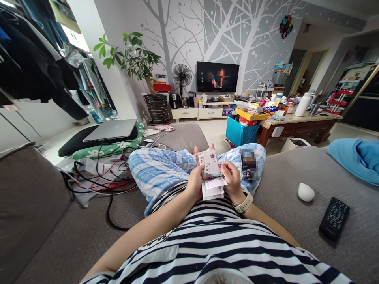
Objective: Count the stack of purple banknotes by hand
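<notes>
My left hand (195,182) is closed around the left side of a small stack of banknotes (209,167), held over my lap. At the stack's right edge, my right hand (232,178) pinches the notes between thumb and fingers. Several more banknotes (213,191) hang fanned out below the stack, against my striped shirt. A pale watch (243,202) is on my right wrist. On my right knee, over blue checked trousers (162,159), lies a phone (246,173) with its screen lit. Bare toes show just behind the notes.
On the grey sofa (281,228) to my right lie a white mouse (305,192), a black remote control (334,218) and a blue cloth (355,157). Tangled cables (100,177) and a laptop (111,130) are at my left. A cluttered table (299,126) stands ahead right, beside a blue bin (241,132).
</notes>
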The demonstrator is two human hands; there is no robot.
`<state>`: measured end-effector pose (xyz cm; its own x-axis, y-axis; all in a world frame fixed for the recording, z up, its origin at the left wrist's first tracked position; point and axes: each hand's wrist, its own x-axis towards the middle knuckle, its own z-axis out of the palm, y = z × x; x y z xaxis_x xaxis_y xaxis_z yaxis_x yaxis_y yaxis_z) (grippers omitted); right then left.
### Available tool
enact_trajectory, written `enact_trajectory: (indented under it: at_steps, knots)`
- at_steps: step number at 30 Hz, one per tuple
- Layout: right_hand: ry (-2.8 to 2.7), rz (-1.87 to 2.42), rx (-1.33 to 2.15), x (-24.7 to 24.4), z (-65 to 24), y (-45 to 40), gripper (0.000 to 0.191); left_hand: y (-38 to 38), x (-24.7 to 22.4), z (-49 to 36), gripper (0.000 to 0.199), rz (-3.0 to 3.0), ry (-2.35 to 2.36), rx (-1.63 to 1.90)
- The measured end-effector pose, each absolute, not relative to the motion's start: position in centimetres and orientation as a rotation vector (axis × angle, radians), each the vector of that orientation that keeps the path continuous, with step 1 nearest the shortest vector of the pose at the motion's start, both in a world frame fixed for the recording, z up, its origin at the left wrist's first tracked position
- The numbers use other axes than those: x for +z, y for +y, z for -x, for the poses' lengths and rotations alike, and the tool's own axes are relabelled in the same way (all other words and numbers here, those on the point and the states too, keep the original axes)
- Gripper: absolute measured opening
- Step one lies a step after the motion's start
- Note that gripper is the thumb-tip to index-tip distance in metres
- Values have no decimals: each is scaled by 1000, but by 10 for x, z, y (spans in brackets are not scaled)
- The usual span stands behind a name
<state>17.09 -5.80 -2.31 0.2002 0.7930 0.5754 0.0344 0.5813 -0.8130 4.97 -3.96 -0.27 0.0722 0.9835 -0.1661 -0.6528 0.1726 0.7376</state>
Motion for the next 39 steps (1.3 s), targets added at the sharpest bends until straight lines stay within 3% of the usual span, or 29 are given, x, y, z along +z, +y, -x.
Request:
enact_trajectory:
  at_steps: [7,13,21,27,33,39]
  knots:
    - [-1254,787,641,-25,-171,-57,31,-38,-5,-49,28,-572,742,1310]
    - [-1241,680,864,-30,-171,-53,37,-37,-9,-47,33,-602,711,1289]
    - [-1242,953,629,-31,-174,-45,22,-36,-10,-47,37,-624,687,1283]
    - [-1411,1004,732,-33,-172,-46,65,-36,-11,-43,27,-731,758,1333]
    - [-1440,717,1181,-19,-171,-55,81,-39,-10,-43,18,-792,758,1307]
    - [-1400,656,1287,-17,-175,-54,94,-44,-8,-46,24,-840,719,1327]
